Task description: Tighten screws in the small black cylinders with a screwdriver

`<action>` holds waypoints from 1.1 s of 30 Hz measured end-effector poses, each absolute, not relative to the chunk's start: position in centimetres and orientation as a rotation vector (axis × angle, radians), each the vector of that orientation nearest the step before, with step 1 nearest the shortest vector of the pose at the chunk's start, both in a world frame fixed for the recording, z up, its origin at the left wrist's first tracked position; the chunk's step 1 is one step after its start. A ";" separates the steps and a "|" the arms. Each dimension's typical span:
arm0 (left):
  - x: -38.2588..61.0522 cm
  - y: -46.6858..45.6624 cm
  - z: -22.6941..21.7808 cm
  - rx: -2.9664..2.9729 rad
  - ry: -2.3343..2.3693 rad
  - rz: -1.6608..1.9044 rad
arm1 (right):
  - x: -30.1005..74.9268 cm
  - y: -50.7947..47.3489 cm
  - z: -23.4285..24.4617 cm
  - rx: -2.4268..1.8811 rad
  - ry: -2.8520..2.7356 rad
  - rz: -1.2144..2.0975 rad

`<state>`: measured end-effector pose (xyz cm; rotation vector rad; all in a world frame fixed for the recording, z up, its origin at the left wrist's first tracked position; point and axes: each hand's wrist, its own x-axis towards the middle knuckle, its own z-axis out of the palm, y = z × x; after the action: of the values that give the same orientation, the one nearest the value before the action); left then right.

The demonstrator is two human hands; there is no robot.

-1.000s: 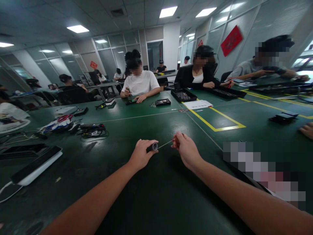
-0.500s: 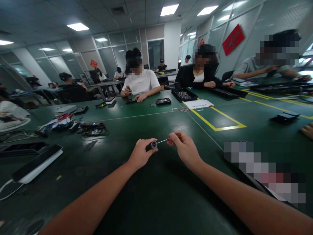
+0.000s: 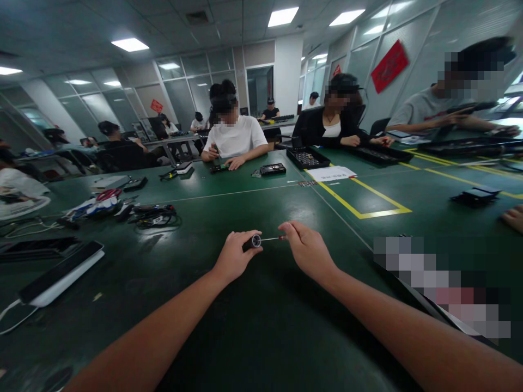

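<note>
My left hand (image 3: 234,257) is closed around a short black cylinder with a silver ring end (image 3: 254,241), held just above the green table (image 3: 253,332). My right hand (image 3: 307,249) pinches the red-tipped end of a thin metal rod (image 3: 269,238) whose other end meets the cylinder's open end. The two hands are close together, the rod lying almost level between them. Both forearms reach in from the bottom edge.
A black and white flat device (image 3: 57,277) lies at the left, with cables (image 3: 157,216) and red scissors (image 3: 107,194) behind it. Yellow floor-style tape (image 3: 359,204) marks the table at right. A black tray (image 3: 307,158) and several seated people are across the table.
My right hand moved left and slightly down, bringing the rod's far end closer to the cylinder; less of the rod shows now. My left hand stayed nearly still.
</note>
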<state>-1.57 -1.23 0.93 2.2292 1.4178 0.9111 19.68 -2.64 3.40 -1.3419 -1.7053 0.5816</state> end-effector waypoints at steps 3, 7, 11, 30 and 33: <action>-1.5 -1.3 1.2 2.244 1.410 0.874 | 19.6 -2.8 3.5 -1.329 -1.692 0.615; -1.6 -1.2 1.0 2.214 1.436 0.883 | 19.5 -3.0 3.4 -1.216 -1.699 0.694; -1.8 -1.1 0.6 2.208 1.434 0.903 | 19.5 -3.0 3.7 -1.290 -1.727 0.692; -1.8 -1.3 1.0 2.350 1.367 0.923 | 19.3 -1.5 2.3 -1.041 -0.902 1.237; -1.8 -1.2 0.9 2.331 1.377 0.907 | 19.2 -1.7 1.9 -1.037 -1.012 1.164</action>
<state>-1.84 -1.21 0.91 2.3310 1.3771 0.9072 19.21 -1.67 1.94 -1.0368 -1.0121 1.1638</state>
